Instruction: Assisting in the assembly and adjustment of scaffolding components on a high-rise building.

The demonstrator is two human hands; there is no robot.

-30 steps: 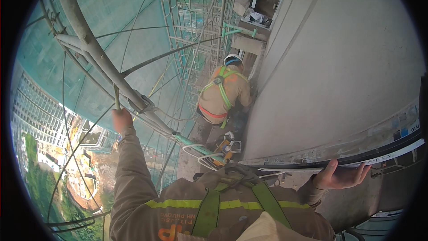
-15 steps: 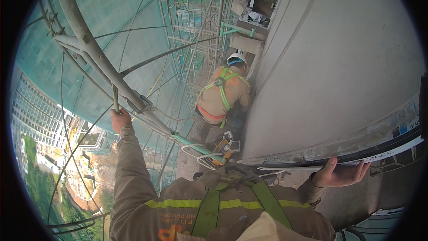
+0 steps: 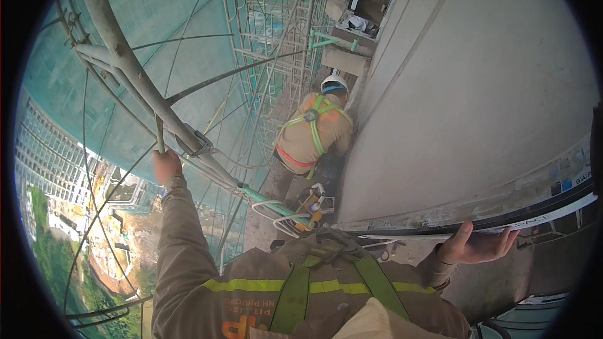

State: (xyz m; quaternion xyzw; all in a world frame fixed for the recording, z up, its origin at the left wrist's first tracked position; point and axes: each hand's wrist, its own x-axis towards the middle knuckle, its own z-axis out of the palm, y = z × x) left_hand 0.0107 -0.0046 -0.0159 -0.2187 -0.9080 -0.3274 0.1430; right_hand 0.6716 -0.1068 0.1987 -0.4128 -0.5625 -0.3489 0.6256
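Observation:
At the left, my left hand (image 3: 167, 167) is closed round a thin scaffold bar (image 3: 160, 135) that hangs below a thick grey scaffold tube (image 3: 135, 69). My right hand (image 3: 478, 245) is out at the right, palm turned up, thumb raised and fingers stretched. It lies against the dark window or door frame (image 3: 433, 228) with a white strip along its edge, at the bottom of the grey wall (image 3: 477, 100). Nothing shows in that palm. Green harness straps (image 3: 292, 298) cross my brown work shirt.
Ahead, a co-worker (image 3: 314, 122) in a white helmet and green harness crouches on the narrow walkway beside the wall. A yellow power tool (image 3: 311, 207) lies between us, near a green clamp bar (image 3: 270, 204). Green netting (image 3: 182, 0) hangs beyond the scaffold; ground (image 3: 119, 245) shows far below.
The view has shifted very slightly. Both my hands keep their places, the left round the bar, the right against the frame.

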